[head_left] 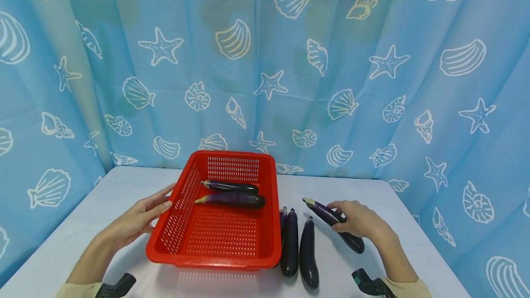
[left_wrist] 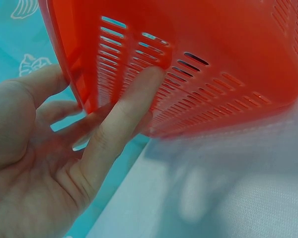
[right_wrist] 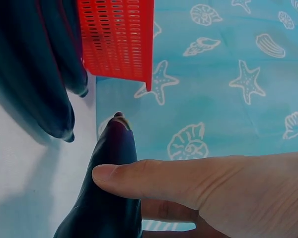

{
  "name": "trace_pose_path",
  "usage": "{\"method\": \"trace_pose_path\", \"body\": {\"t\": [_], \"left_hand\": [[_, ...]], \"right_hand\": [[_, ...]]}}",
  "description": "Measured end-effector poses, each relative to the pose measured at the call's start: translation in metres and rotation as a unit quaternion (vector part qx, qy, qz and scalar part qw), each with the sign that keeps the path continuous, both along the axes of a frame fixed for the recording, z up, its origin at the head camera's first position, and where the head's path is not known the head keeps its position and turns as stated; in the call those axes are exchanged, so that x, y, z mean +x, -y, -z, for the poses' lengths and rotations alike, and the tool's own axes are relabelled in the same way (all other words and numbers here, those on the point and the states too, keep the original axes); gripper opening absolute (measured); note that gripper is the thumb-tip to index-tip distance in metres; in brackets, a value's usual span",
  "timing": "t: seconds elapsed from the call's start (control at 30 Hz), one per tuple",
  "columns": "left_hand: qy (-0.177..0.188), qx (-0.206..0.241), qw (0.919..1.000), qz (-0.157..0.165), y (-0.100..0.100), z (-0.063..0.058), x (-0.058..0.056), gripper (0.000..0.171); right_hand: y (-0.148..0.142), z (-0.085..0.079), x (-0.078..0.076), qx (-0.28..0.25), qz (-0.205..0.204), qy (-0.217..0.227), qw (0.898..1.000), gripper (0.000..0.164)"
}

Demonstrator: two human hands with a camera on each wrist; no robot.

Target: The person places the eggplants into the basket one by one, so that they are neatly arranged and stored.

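Observation:
A dark purple eggplant (head_left: 325,213) with a pale green stem end is in my right hand (head_left: 358,219). The thumb (right_wrist: 134,181) lies across its near side and the other fingers are round the far side, partly hidden. My left hand (head_left: 134,217) is at the left side of a red plastic basket (head_left: 165,224), its fingers fairly straight. In the left wrist view, one finger (left_wrist: 121,119) lies against the slotted outer wall, with others close by the rim. Inside the basket lie two eggplants, a slim one (head_left: 233,186) behind a thicker one (head_left: 236,199).
Several more eggplants lie along the basket's right side, among them a long one (head_left: 291,243) and a curved one (head_left: 308,256). All stands on a white-covered table (head_left: 136,178). A blue shell-patterned curtain (head_left: 248,72) hangs behind and at both sides.

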State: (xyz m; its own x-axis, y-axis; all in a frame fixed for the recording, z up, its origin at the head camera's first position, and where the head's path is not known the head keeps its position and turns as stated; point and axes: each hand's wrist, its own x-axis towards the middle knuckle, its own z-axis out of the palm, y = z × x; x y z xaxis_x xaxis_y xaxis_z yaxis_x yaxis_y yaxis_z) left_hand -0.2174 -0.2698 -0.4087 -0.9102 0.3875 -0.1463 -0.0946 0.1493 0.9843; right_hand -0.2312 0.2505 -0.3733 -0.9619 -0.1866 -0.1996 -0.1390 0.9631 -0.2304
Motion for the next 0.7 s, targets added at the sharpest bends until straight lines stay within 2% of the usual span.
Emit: {"method": "trace_pose_path", "body": {"t": [0.33,0.7], "left_hand": [[0.006,-0.008,0.9999,-0.010,-0.002,0.001,0.000,0.060],[0.006,-0.004,1.0000,-0.004,-0.001,0.000,0.000,0.059]], "right_hand": [[0.004,-0.008,0.003,0.005,-0.009,-0.014,1.000,0.056],[0.015,-0.028,0.001,0.016,-0.030,-0.032,0.999,0.056]]}}
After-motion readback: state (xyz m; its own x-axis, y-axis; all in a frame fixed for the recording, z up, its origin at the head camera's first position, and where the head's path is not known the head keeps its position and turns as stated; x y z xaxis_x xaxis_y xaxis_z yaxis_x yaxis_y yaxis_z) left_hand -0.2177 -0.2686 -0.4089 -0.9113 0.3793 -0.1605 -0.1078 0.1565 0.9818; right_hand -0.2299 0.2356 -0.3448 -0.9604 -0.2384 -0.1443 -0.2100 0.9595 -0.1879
